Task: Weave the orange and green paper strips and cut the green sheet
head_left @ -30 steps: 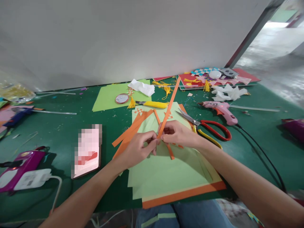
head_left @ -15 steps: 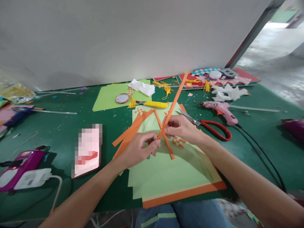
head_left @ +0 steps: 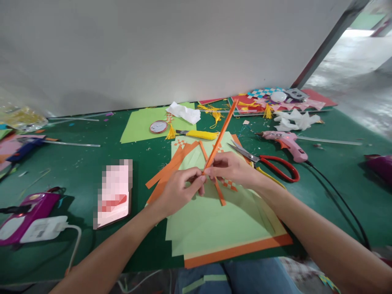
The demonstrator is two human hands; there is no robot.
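Observation:
My left hand pinches the lower end of a long orange paper strip. Close beside it, my right hand grips the same strip slightly higher, and the strip slants up to the right. Another orange strip lies beneath my hands on light green paper sheets. More orange strips rest to the left of the sheets. Small orange-and-white checkered pieces lie near my right hand, partly covered by it.
Red-handled scissors and a pink glue gun lie to the right. A yellow cutter sits behind the sheets. At the left are a phone and a purple power strip. A wall stands behind.
My right hand has shifted slightly left and down, closer to my left fingertips. The long strip's top end is lower, and the strip looks narrower.

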